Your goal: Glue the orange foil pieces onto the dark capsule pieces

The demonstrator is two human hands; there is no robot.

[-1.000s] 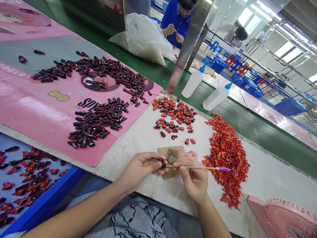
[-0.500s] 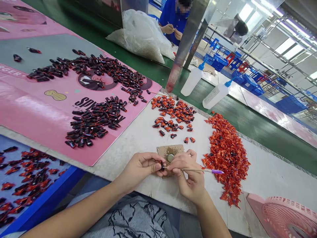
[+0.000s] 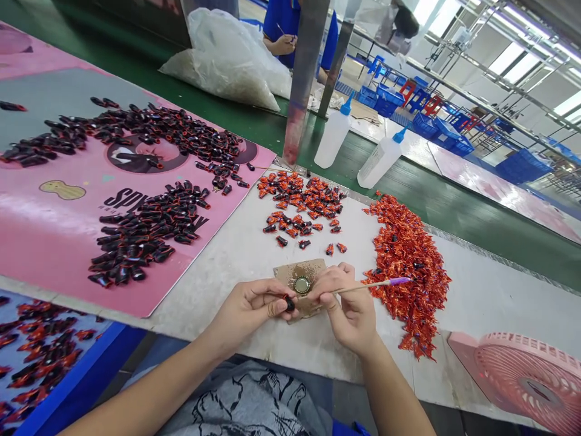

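All fingers closed: left hand (image 3: 247, 313) pinching black-red piece (image 3: 289, 303); right hand (image 3: 351, 310), purple-tipped stick (image 3: 374, 284), tip higher.

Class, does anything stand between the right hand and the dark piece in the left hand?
Nothing visible separates the right hand from the dark piece in the left hand; the round disc lies beyond the gap.

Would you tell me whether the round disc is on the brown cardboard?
On: the round disc lies within the brown cardboard's edges.
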